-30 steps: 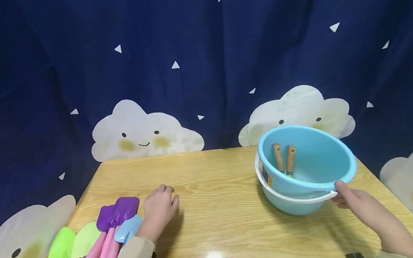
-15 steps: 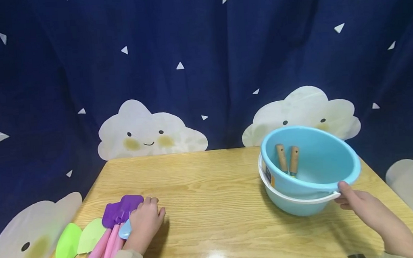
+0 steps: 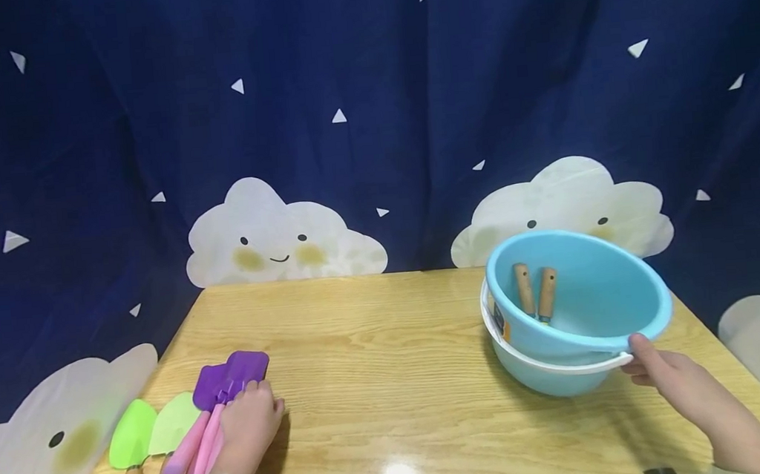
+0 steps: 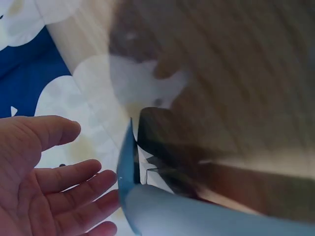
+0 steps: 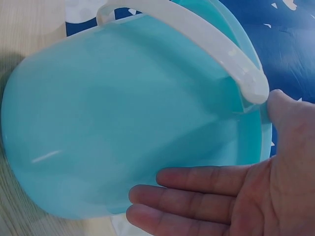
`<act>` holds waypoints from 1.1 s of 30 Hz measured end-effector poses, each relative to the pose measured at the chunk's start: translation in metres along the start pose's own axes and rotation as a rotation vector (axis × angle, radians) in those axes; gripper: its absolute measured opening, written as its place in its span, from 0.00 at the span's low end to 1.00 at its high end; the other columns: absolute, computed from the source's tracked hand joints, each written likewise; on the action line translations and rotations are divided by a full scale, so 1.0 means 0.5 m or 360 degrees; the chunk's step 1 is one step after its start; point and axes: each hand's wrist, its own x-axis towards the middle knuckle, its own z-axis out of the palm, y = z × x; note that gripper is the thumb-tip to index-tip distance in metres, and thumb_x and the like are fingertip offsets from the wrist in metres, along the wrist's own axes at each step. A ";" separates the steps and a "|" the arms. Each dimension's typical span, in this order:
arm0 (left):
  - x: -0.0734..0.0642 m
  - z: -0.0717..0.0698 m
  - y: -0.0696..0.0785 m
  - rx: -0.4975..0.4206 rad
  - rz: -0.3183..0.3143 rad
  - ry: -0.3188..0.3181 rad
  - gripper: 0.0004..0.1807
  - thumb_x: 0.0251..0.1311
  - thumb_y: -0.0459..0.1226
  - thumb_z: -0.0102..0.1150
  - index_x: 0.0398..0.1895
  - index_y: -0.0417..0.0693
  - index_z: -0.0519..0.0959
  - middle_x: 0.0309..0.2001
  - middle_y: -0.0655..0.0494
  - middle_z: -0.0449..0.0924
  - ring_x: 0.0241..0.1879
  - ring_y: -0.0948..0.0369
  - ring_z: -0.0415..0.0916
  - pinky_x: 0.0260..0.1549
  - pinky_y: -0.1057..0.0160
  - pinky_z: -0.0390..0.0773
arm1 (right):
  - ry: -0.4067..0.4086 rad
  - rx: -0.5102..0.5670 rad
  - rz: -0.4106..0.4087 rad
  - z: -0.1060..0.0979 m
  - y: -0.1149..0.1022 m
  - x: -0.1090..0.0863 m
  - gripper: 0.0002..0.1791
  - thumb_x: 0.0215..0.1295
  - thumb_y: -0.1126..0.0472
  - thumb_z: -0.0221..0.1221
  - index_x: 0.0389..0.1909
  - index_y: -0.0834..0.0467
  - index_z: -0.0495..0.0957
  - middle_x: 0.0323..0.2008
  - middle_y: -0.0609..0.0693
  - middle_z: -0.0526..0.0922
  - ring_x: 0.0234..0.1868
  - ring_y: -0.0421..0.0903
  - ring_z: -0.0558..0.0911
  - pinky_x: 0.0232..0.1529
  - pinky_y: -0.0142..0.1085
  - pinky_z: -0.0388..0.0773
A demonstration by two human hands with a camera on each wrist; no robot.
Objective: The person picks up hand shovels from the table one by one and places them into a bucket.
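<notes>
My left hand [image 3: 250,422] is over the toy shovels at the table's left, fingers extended in the left wrist view. Its fingertips are right at the edge of a light blue toy shovel [image 4: 129,179], which the hand covers in the head view. Beside it lie purple-bladed shovels [image 3: 230,379] with pink handles [image 3: 185,446]. At the right, my right hand [image 3: 683,384] holds the rim of a blue bucket [image 3: 549,344], thumb on the rim and fingers along the outer wall. The bucket leans toward me. Two wooden-handled tools [image 3: 547,294] stand inside it, their lower ends hidden.
Further left on the table are a bright green shovel [image 3: 133,435] and a pale green one [image 3: 174,424], both with wooden handles. A white bail handle [image 3: 551,366] hangs around the bucket's front. A dark blue curtain [image 3: 384,117] with clouds rises behind the wooden table [image 3: 389,348].
My left hand has moved left and toward me, from beside the light blue shovel to over it. The right hand keeps its hold on the bucket. The view has shifted slightly.
</notes>
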 end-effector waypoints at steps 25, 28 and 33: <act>-0.068 -0.026 -0.017 0.0044 -0.0083 0.0048 0.10 0.43 0.31 0.61 0.19 0.35 0.69 0.23 0.43 0.67 0.23 0.46 0.71 0.13 0.47 0.71 | 0.0017 0.0030 -0.0050 0.001 0.011 0.000 0.44 0.68 0.44 0.17 0.54 0.84 0.56 0.46 0.74 0.72 0.45 0.67 0.74 0.43 0.60 0.66; -0.074 -0.023 -0.017 0.0025 -0.0093 0.0012 0.11 0.43 0.31 0.62 0.18 0.35 0.69 0.21 0.44 0.67 0.19 0.46 0.71 0.12 0.48 0.70 | 0.0029 0.0033 -0.0055 0.001 0.013 0.001 0.43 0.68 0.44 0.18 0.53 0.83 0.57 0.45 0.74 0.73 0.45 0.66 0.75 0.43 0.61 0.66; -0.081 -0.020 -0.017 0.0020 -0.0120 -0.0031 0.14 0.42 0.33 0.64 0.22 0.31 0.69 0.21 0.42 0.67 0.19 0.46 0.72 0.12 0.48 0.71 | 0.0046 0.0034 -0.0076 0.001 0.011 0.002 0.43 0.69 0.45 0.18 0.53 0.84 0.58 0.44 0.74 0.73 0.44 0.66 0.75 0.44 0.61 0.66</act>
